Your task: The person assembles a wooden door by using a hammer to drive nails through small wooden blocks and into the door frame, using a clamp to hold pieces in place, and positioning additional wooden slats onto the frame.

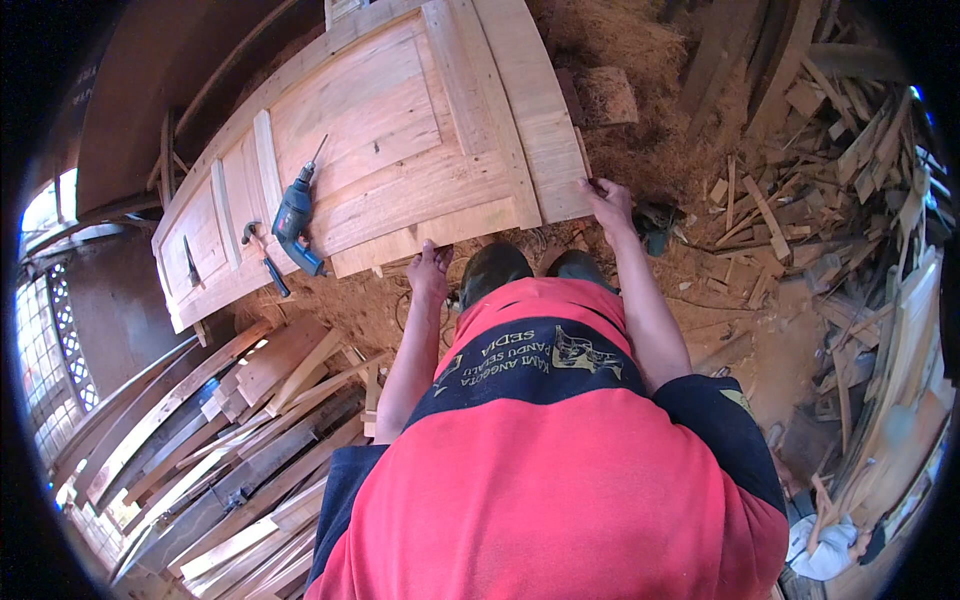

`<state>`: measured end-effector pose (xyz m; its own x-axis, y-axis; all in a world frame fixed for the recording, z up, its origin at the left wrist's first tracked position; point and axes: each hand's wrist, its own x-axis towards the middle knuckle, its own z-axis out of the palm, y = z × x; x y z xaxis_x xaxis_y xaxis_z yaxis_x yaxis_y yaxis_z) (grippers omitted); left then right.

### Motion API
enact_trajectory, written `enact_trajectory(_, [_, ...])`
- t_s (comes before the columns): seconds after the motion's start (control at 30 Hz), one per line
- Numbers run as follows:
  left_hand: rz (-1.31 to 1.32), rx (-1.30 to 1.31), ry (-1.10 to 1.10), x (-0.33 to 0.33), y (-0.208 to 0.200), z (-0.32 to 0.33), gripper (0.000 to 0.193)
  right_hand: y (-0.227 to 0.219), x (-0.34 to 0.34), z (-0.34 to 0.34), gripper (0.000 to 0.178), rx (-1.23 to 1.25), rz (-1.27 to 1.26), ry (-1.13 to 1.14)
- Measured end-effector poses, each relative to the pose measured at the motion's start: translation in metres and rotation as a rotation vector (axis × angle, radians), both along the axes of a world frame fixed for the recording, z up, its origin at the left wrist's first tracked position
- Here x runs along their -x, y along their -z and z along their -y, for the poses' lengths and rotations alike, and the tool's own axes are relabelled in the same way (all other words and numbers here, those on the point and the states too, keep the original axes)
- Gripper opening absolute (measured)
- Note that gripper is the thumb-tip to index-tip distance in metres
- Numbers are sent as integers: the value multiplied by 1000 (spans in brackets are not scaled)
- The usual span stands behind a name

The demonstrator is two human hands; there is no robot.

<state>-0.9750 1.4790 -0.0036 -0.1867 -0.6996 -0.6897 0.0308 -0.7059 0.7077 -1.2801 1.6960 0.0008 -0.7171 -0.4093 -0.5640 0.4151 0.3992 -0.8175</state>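
Observation:
A pale wooden panelled door (350, 130) lies flat in front of me. At its right end is a flat wooden board (545, 130). My right hand (608, 205) pinches the near right corner of this board between thumb and fingers. My left hand (430, 272) is closed at the door's near edge, fingertips up against the wood; the undersides of both grips are hidden. A blue power drill (293, 215) with a long bit rests on the door, left of my left hand. Beside it lie a hammer (268, 264) and, farther left, a slim dark pointed tool (191, 262).
Stacked planks (230, 440) fill the lower left. Scrap wood (790, 200) is heaped on the right. Shavings (640, 60) cover the floor. A dark tool (657, 225) lies near my right hand. Another person (825, 545) is at the lower right rim.

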Motion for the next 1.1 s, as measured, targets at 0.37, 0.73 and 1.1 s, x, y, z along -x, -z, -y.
enact_trajectory(0.37, [-30, -4, 9, 6, -10, -4, 34, 26, 0, 0, 31, 58, -66, 30])
enact_trajectory(0.73, [-6, -37, 40, -2, -12, -3, 33, -20, 3, -2, 60, -41, -163, -89])
enact_trajectory(1.1, [10, -68, 85, 2, -7, 2, 36, -13, 7, -5, 48, -40, -135, -35])
